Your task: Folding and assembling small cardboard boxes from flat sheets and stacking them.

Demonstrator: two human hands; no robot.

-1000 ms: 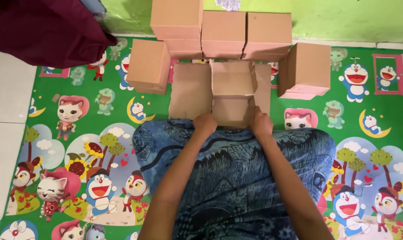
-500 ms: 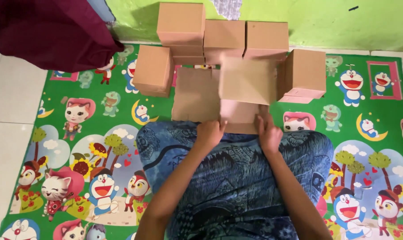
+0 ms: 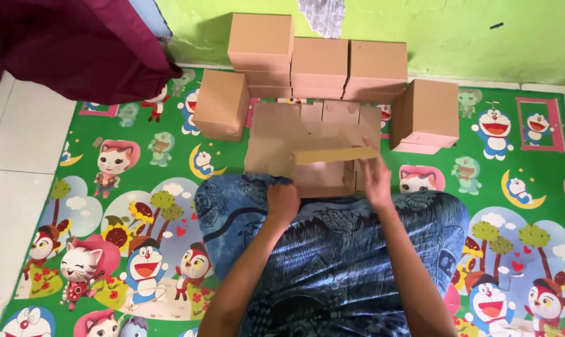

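The half-folded cardboard box (image 3: pixel 313 143) now lies opened out on the cartoon play mat (image 3: pixel 108 206), just past the person's knees; half a second ago it stood taller, with a panel raised. The left hand (image 3: pixel 282 201) presses the near left edge, fingers curled; whether it pinches the card cannot be told. The right hand (image 3: pixel 376 181) has its fingers spread against the long flap (image 3: pixel 335 155), tipping it over. The folding seems mid-way. Finished boxes (image 3: pixel 320 62) stand stacked by the green wall (image 3: pixel 469 31).
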